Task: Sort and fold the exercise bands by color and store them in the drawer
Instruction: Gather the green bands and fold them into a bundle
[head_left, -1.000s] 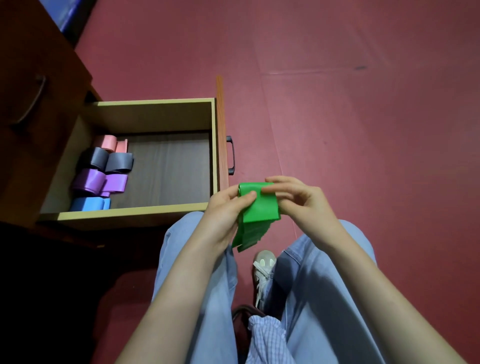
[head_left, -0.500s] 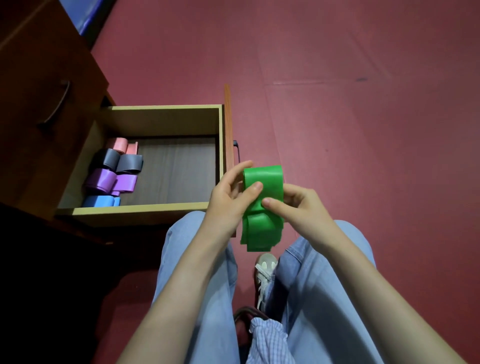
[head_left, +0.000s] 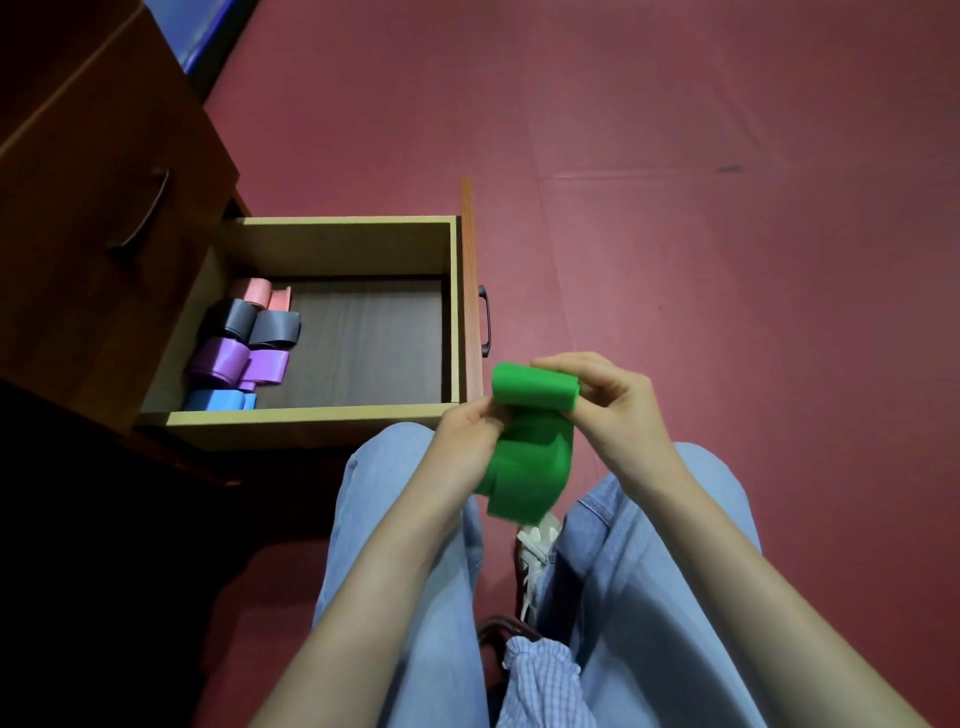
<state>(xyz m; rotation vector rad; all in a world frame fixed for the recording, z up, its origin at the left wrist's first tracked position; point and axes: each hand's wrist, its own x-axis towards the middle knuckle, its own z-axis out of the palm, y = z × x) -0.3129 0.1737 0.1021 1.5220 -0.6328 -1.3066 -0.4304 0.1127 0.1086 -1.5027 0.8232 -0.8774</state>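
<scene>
Holds a flat green rubber exercise band (head_left: 530, 457) in the air above the lap, just right of the open drawer's front corner. Long axis roughly top to bottom of the view: rolled upper end lying crosswise, loose folded tail hanging down between the knees. To the left, an open light-wood drawer (head_left: 311, 415) pulled out of a dark brown wooden cabinet (head_left: 93, 156), with a row along its left end: pink folded bands (head_left: 254, 292) farthest, then dark grey folded bands (head_left: 260, 325), purple folded bands (head_left: 234, 361), and blue folded bands (head_left: 218, 401) nearest. Black drawer handle (head_left: 484, 319) just above and left of the green roll, not touching it. Under the tail, a white laced shoe (head_left: 535, 540) on the dark red floor (head_left: 675, 208). Grips the roll's right end with the right hand (head_left: 608, 400), fingers curled round it. Pinches the band's left edge just below the roll with the left hand (head_left: 467, 431), fingers tucked into the folds. Reaches both bare forearms forward over pale blue jeans (head_left: 395, 519).
</scene>
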